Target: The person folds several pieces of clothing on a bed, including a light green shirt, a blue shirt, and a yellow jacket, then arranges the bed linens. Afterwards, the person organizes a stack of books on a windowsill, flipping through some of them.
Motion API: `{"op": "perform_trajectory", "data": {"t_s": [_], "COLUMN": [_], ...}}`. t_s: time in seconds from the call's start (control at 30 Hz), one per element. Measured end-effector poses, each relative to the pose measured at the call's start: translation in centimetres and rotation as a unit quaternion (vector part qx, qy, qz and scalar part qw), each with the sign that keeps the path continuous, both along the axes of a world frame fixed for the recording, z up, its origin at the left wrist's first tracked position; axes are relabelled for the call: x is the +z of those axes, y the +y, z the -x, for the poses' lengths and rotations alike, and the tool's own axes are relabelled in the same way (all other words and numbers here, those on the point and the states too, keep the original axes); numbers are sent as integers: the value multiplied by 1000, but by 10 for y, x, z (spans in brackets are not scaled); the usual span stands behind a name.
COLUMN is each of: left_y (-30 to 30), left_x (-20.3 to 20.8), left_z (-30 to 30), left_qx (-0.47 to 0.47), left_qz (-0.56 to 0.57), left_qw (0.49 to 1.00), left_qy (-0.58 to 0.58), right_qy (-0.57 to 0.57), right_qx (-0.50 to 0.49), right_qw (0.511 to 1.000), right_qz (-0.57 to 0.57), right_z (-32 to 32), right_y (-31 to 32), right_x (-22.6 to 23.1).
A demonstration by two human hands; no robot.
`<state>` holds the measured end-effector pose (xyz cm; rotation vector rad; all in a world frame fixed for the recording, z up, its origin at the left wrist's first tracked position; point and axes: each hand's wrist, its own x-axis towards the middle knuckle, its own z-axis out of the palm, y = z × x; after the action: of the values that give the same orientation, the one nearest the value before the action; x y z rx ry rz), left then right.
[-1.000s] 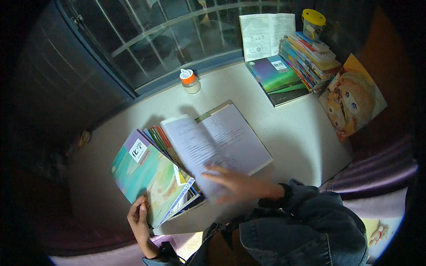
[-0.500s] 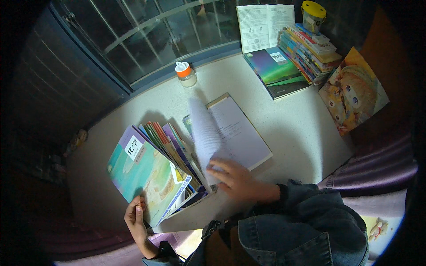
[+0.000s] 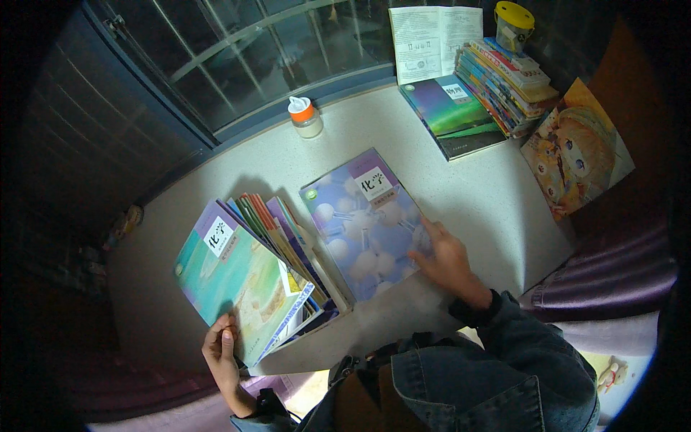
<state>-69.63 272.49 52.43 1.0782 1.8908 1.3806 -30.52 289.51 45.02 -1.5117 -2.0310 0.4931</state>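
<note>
A teal and purple textbook (image 3: 209,266) leans at the front of a row of upright books on the left of the table. My left hand (image 3: 222,351) pinches its lower edge, thumb on the cover. Beside that row, a blue-purple textbook with white molecule balls (image 3: 363,237) lies shut and face up. My right hand (image 3: 450,263) is at its right edge, thumb over the cover and fingers along the side. The fingertips are partly hidden.
Several books (image 3: 277,230) stand in a holder between the two textbooks. A small jar with an orange and white lid (image 3: 306,119) stands near the window. Farther right are a dark green textbook (image 3: 457,119), a book stack (image 3: 507,86), a yellow-lidded tub (image 3: 514,27) and a cartoon picture board (image 3: 579,155).
The blue-purple textbook was open with its pages lifted; now it is closed, cover up. My right hand has moved right and up to its edge. My left hand has stayed in place.
</note>
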Motion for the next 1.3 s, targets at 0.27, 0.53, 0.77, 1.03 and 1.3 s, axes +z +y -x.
{"op": "perform_trajectory", "data": {"t_s": [0.27, 0.53, 0.77, 1.03, 1.3], "left_y": [-1, -2, -1, -1, -2], "left_x": [-3, -2, -3, -2, -3], "left_z": [2, 2, 2, 2, 4], "left_qx": [1, 1, 2, -11, -10], "left_qz": [-1, -1, -4, -5, 2], "left_qw": [1000, 1000, 1000, 1000, 1000], "left_qy": [-19, -14, -21, -10, -2], "right_qy": [-10, -18, 34, 79, 25], "right_qx": [-17, -20, 72, 295, 361], "right_qw": [1000, 999, 996, 952, 931], "right_qz": [-1, 20, 31, 4, -46], "right_z": [-3, -5, 9, 47, 79], "right_y": [-6, -6, -8, -20, -31], "right_x": [-7, -5, 1, 3, -5]}}
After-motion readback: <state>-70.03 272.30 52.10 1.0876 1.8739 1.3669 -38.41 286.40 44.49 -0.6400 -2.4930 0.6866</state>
